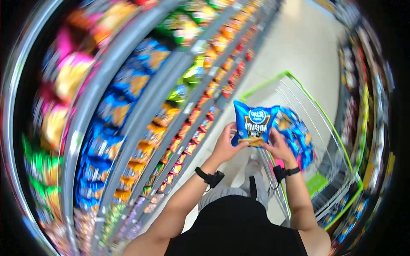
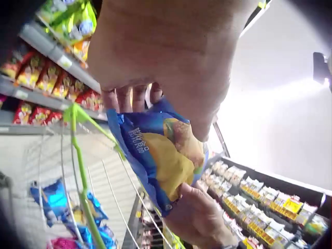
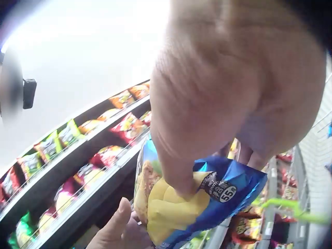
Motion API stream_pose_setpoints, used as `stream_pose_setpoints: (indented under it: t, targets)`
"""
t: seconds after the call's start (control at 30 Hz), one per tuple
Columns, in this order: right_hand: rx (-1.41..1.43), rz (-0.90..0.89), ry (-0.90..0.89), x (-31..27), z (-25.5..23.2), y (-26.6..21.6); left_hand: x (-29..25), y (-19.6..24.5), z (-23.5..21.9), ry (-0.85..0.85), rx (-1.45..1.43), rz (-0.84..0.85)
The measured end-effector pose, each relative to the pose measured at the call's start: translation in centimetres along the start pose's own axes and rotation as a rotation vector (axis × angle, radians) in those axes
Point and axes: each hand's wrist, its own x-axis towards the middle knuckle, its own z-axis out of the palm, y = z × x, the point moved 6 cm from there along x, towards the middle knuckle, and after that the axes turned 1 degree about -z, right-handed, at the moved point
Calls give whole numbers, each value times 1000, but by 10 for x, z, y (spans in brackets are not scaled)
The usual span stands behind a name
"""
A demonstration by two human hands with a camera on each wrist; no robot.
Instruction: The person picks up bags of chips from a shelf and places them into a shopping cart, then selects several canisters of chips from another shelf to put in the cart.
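A blue bag of chips point(image 1: 255, 123) with a round white logo and white lettering is held upright between both hands in front of the body. My left hand point(image 1: 227, 145) grips its left side, with the thumb over the front at the lower edge. My right hand point(image 1: 280, 147) holds the opposite side, thumb also on the front. In the left wrist view the bag point(image 2: 155, 150) shows a picture of yellow chips, and the fingers go behind it. A 55 g mark shows on the bag point(image 3: 226, 194) in the right wrist view.
A shopping cart with a green rim point(image 1: 314, 100) stands just right of the hands, several blue bags point(image 1: 297, 136) inside it. Shelves of snack bags point(image 1: 115, 98) run along the left. Another stocked shelf point(image 1: 363, 94) lines the right, with pale floor point(image 1: 273, 51) between.
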Motion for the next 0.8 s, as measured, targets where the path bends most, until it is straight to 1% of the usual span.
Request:
stream_pose_setpoints:
  t: [0.03,0.1,0.17,0.2,0.23,0.33,0.37,0.4,0.43,0.47,0.53,0.57,0.63,0.73,0.8]
  targets:
    - [32,-21,-42,14,37,-21,-20,3,-38,61,31,-20]
    - [92,-67,-205,36,112,-52,-66,2,-109,208,83,-53]
    - [80,-144,-295,65,187,-75,-107,-3,-174,360,138,-70]
    - [81,-173,-327,72,221,-85,-127,-4,-201,440,145,-48]
    - [-39,-260,-351,80,250,-100,-146,-5,-226,507,153,-27]
    - [-67,-410,-328,107,322,-128,-190,0,-277,666,193,16]
    - [-133,-418,-330,120,343,-141,-198,5,-297,697,219,38]
    - [-205,-430,-327,127,360,-150,-207,7,-310,727,242,67]
    - [-277,-438,-320,134,375,-159,-212,5,-321,744,291,38]
    - [-254,-399,-322,139,389,-165,-217,4,-331,767,280,31]
    - [-205,-474,-378,140,413,-199,-219,4,-348,805,255,15]
    - [-178,-442,-386,145,421,-203,-217,0,-355,833,347,29]
    - [-124,-377,-399,157,430,-208,-209,2,-368,834,328,-3]
    - [-411,-558,-274,171,425,-226,-193,3,-379,832,306,-24]
    - [-449,-656,-216,190,420,-224,-177,8,-383,834,339,-19]
